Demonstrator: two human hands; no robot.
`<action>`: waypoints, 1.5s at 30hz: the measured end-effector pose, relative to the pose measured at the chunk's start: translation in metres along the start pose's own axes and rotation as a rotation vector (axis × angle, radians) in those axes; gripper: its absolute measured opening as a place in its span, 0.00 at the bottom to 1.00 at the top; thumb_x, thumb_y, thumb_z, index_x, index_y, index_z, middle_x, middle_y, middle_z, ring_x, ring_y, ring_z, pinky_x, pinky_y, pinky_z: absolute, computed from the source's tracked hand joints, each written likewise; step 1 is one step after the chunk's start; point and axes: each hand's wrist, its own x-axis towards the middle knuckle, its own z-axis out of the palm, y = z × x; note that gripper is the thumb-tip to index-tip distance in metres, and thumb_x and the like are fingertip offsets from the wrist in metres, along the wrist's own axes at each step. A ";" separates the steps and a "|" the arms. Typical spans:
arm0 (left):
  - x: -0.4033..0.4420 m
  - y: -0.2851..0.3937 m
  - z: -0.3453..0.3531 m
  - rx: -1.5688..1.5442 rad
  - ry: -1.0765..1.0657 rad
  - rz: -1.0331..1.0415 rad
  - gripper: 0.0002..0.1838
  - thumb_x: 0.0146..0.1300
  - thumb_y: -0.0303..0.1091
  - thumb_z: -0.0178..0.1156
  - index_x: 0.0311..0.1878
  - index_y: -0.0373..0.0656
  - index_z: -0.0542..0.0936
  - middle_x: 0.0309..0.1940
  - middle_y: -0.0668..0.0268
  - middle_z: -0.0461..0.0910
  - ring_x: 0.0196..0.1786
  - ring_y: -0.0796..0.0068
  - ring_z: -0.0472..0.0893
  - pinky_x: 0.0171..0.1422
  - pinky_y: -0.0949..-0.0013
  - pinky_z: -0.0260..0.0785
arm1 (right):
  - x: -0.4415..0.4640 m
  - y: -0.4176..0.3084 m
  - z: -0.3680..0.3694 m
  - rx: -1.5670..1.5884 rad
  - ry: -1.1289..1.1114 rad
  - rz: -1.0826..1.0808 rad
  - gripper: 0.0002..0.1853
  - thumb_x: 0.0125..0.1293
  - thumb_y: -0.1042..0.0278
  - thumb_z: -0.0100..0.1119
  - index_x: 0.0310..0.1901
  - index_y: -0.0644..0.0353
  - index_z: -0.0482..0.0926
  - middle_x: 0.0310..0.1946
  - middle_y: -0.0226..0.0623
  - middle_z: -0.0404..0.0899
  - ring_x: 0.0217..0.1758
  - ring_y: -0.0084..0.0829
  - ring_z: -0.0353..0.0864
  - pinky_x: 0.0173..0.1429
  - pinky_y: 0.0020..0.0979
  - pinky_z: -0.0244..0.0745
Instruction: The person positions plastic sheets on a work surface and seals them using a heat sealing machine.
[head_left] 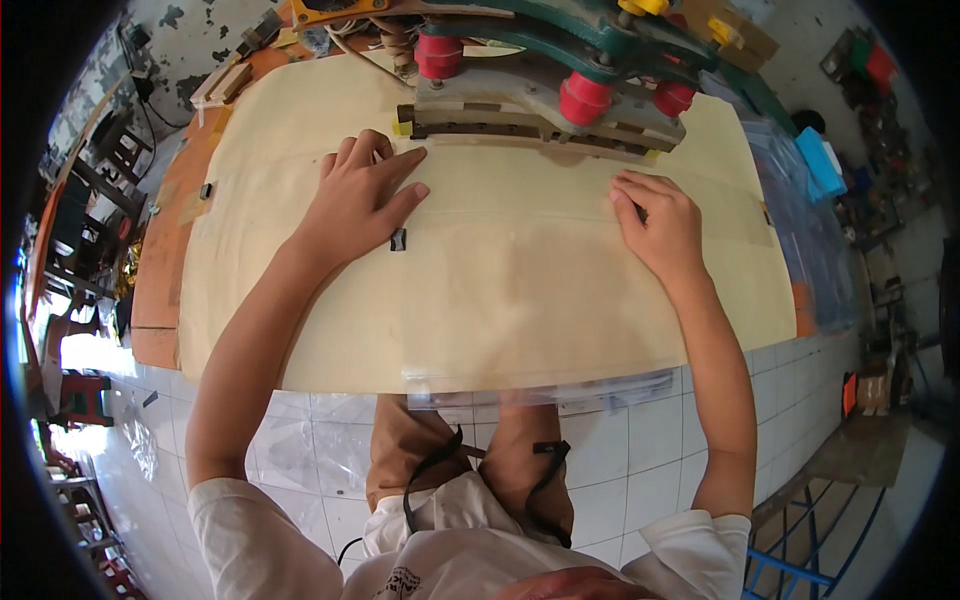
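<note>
A clear plastic sheet (470, 300) lies on the cream work surface (250, 190), its near end hanging over the front edge. Fingers spread, my left hand (365, 195) rests palm down by the sheet's left side, index finger pointing to the bar of the press. My right hand (660, 215) is closed, thumb against curled fingers, beside the sheet's right side; what it pinches, if anything, is hidden. Just beyond both hands is the long metal bar (540, 137) of the press, low over the sheet's far end. A small black piece (398, 240) sits under my left wrist.
The green press frame (520, 35) with red knobs (585, 98) overhangs the back. More clear plastic (800, 220) lies at the right, with a blue item (820, 165) on it. Wood blocks (222, 85) lie at back left. Loose plastic (300, 450) is on the tiled floor.
</note>
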 end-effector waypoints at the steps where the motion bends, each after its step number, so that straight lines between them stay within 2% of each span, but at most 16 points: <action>1: 0.000 0.000 0.000 0.000 -0.004 -0.007 0.24 0.66 0.49 0.58 0.59 0.45 0.81 0.43 0.61 0.69 0.50 0.63 0.69 0.61 0.61 0.56 | 0.000 -0.001 0.000 0.001 -0.006 0.008 0.08 0.61 0.66 0.63 0.38 0.55 0.88 0.42 0.36 0.87 0.45 0.37 0.85 0.49 0.35 0.81; 14: -0.001 -0.002 0.000 0.001 0.005 0.008 0.24 0.66 0.47 0.58 0.60 0.45 0.80 0.42 0.60 0.68 0.50 0.63 0.68 0.61 0.60 0.55 | 0.001 -0.002 0.000 -0.006 -0.013 0.019 0.09 0.61 0.65 0.63 0.39 0.57 0.88 0.43 0.37 0.87 0.47 0.38 0.85 0.51 0.35 0.80; 22: 0.002 -0.018 0.007 -0.138 0.128 0.025 0.16 0.58 0.40 0.65 0.48 0.47 0.86 0.38 0.62 0.73 0.45 0.63 0.74 0.56 0.59 0.61 | 0.001 -0.003 -0.001 -0.016 -0.029 0.017 0.11 0.64 0.64 0.61 0.41 0.58 0.88 0.44 0.38 0.87 0.48 0.38 0.85 0.52 0.35 0.80; 29: 0.004 -0.018 0.007 -0.205 0.093 -0.055 0.14 0.57 0.39 0.66 0.46 0.47 0.86 0.39 0.61 0.76 0.47 0.61 0.76 0.58 0.58 0.64 | 0.003 -0.003 -0.003 0.000 -0.050 0.040 0.11 0.64 0.63 0.61 0.41 0.59 0.87 0.44 0.38 0.86 0.48 0.39 0.85 0.52 0.36 0.79; 35: 0.003 -0.011 -0.011 -0.067 -0.016 -0.012 0.15 0.63 0.40 0.60 0.50 0.45 0.85 0.45 0.57 0.77 0.55 0.57 0.76 0.63 0.59 0.66 | 0.009 -0.008 -0.022 0.028 -0.148 0.020 0.13 0.64 0.62 0.61 0.42 0.60 0.87 0.45 0.40 0.86 0.50 0.42 0.84 0.55 0.37 0.78; 37: 0.007 -0.008 -0.025 -0.072 -0.235 -0.030 0.18 0.68 0.40 0.55 0.56 0.44 0.81 0.52 0.53 0.77 0.60 0.53 0.74 0.67 0.56 0.64 | 0.009 -0.016 -0.041 0.081 -0.322 0.097 0.14 0.64 0.62 0.62 0.44 0.63 0.86 0.46 0.45 0.85 0.50 0.44 0.84 0.54 0.35 0.78; 38: 0.005 -0.005 -0.032 -0.070 -0.230 -0.027 0.18 0.68 0.40 0.55 0.56 0.44 0.81 0.52 0.53 0.77 0.60 0.53 0.74 0.67 0.56 0.64 | 0.005 -0.019 -0.050 0.079 -0.318 0.095 0.14 0.64 0.62 0.62 0.44 0.63 0.86 0.46 0.45 0.85 0.50 0.44 0.84 0.54 0.35 0.78; 40: -0.007 0.006 -0.044 0.022 -0.420 -0.030 0.21 0.69 0.41 0.53 0.61 0.42 0.78 0.57 0.51 0.75 0.63 0.51 0.72 0.70 0.54 0.62 | -0.004 -0.020 -0.069 0.113 -0.312 0.113 0.14 0.64 0.62 0.61 0.44 0.62 0.86 0.46 0.44 0.85 0.51 0.43 0.84 0.57 0.36 0.76; 41: -0.016 0.012 -0.053 0.021 -0.410 -0.032 0.21 0.69 0.41 0.53 0.61 0.42 0.78 0.57 0.51 0.75 0.63 0.51 0.72 0.70 0.54 0.62 | -0.009 -0.018 -0.075 0.108 -0.309 0.105 0.14 0.64 0.62 0.61 0.44 0.62 0.86 0.46 0.44 0.85 0.51 0.43 0.84 0.57 0.36 0.76; 43: -0.044 0.024 -0.068 0.012 -0.278 0.035 0.23 0.69 0.42 0.56 0.63 0.42 0.75 0.60 0.50 0.74 0.65 0.50 0.71 0.71 0.54 0.61 | -0.028 -0.009 -0.085 0.243 -0.076 0.108 0.14 0.67 0.62 0.60 0.38 0.67 0.84 0.34 0.40 0.86 0.37 0.37 0.85 0.45 0.31 0.77; 44: -0.058 0.028 -0.073 0.012 -0.278 0.035 0.23 0.69 0.42 0.56 0.63 0.42 0.75 0.60 0.50 0.74 0.65 0.50 0.71 0.71 0.54 0.61 | -0.040 0.001 -0.090 0.243 -0.076 0.109 0.14 0.67 0.62 0.60 0.38 0.67 0.84 0.34 0.40 0.86 0.37 0.37 0.85 0.45 0.31 0.77; 45: -0.072 0.031 -0.077 -0.006 -0.166 0.000 0.22 0.68 0.41 0.57 0.61 0.41 0.76 0.60 0.50 0.74 0.65 0.50 0.71 0.71 0.55 0.62 | -0.053 0.015 -0.096 0.265 -0.016 0.270 0.15 0.69 0.61 0.59 0.32 0.67 0.80 0.27 0.34 0.80 0.29 0.30 0.78 0.37 0.28 0.72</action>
